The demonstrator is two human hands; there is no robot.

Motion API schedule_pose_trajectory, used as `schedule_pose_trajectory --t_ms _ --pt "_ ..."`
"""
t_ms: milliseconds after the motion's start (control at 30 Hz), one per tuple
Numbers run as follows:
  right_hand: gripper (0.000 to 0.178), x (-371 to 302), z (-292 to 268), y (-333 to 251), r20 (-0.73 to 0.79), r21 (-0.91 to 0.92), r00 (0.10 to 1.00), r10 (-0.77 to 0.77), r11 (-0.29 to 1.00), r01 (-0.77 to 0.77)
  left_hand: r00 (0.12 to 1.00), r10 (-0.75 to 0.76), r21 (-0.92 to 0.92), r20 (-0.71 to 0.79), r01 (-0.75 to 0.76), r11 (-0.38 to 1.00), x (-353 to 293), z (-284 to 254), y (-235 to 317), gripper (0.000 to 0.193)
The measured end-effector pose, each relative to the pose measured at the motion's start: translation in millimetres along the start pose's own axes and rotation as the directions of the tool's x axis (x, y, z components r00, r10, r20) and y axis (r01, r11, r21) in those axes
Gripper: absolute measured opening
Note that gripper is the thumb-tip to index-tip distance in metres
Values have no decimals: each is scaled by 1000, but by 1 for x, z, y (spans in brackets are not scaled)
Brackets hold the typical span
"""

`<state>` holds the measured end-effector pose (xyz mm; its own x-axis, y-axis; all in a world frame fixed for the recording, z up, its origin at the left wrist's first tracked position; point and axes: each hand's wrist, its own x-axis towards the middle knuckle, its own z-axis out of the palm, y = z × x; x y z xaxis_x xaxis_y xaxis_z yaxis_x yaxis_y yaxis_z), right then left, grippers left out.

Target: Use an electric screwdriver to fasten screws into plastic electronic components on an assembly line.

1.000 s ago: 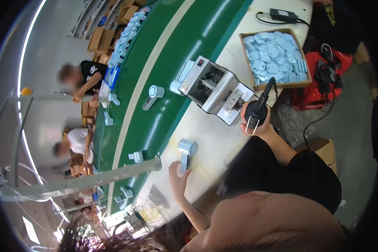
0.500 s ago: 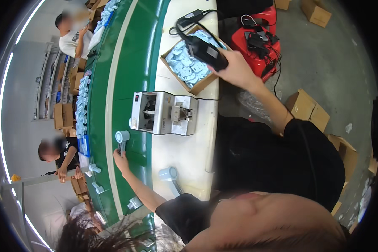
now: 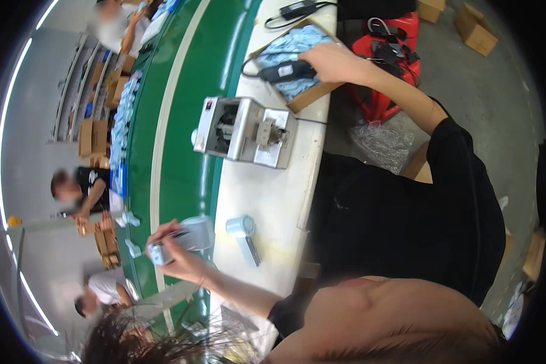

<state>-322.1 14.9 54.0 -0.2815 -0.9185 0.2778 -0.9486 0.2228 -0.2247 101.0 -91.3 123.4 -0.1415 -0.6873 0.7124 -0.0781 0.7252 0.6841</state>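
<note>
One blue device [image 3: 199,234] in the left hand [image 3: 179,258], blurred but clearly gripped, wider end to the right of the fingers and narrow end out to the left, over the green belt [image 3: 185,148]. Just to the right of that hand, apart from it, a second blue device [image 3: 241,228] on the white table [image 3: 276,209], lying flat. Long axis not in line with the held one: round head roughly level with the left hand, handle slanting down and slightly right toward the left forearm [image 3: 242,291]. Much nearer to the left hand than to the right hand [image 3: 333,62]. In the right hand, a black tool [image 3: 285,71], held in a closed grip and pointing leftward from it, above an open cardboard box [image 3: 314,97] of blue parts [image 3: 294,42]. Between the two hands, below and left of the right one, a boxy grey machine [image 3: 247,133].
</note>
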Motion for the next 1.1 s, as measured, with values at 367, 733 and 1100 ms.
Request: schedule_pose_trajectory --t_ms 367,733,1100 --pt "35 -58 -56 -104 34 824 975 -219 559 97 810 -185 -541 557 522 659 -104 125 -2 68" --pt "29 -52 -17 -161 258 826 898 -355 563 -15 881 -154 -393 447 348 851 -118 120 -26 71" --pt "28 -31 -31 -152 -18 966 984 -178 252 63 990 -143 -536 10 126 835 -132 148 -25 46"
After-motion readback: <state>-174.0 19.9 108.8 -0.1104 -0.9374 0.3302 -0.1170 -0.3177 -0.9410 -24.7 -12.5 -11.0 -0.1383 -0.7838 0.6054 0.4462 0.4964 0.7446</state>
